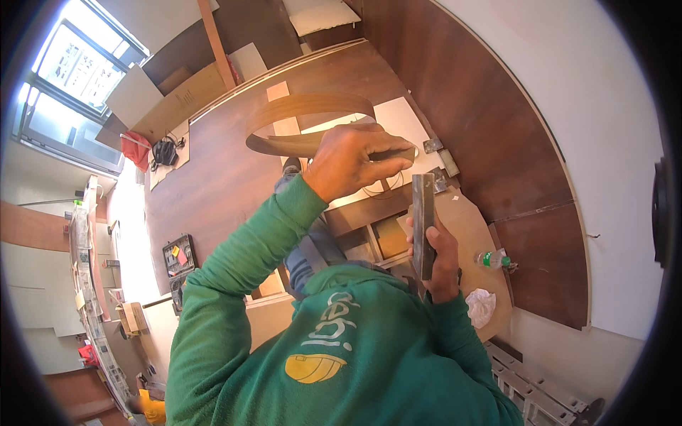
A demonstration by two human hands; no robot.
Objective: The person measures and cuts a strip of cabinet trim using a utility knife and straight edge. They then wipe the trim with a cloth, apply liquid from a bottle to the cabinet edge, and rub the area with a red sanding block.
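Note:
My left hand (pixel 349 160) pinches a wood-grain veneer strip (pixel 298 106), which curves in a wide loop above the brown panel (pixel 213 184). Just right of it and lower, my right hand (pixel 440 252) grips a long dark rectangular bar (pixel 423 209) upright in the picture, its fingers wrapped round it. The bar and the strip are apart. Under my hands are a pale board (pixel 398 121) and open wooden compartments (pixel 387 238). Small metal fittings (pixel 433 145) lie at the board's right edge.
A plastic bottle (pixel 489 259) and white crumpled bag (pixel 480 307) are at right, beside a brown wall panel (pixel 540 234). An open tool case (pixel 177 255), dark cables (pixel 165 153) and red cloth (pixel 135 149) lie left. A ladder (pixel 533 390) is lower right; a person in yellow (pixel 150 405) is lower left.

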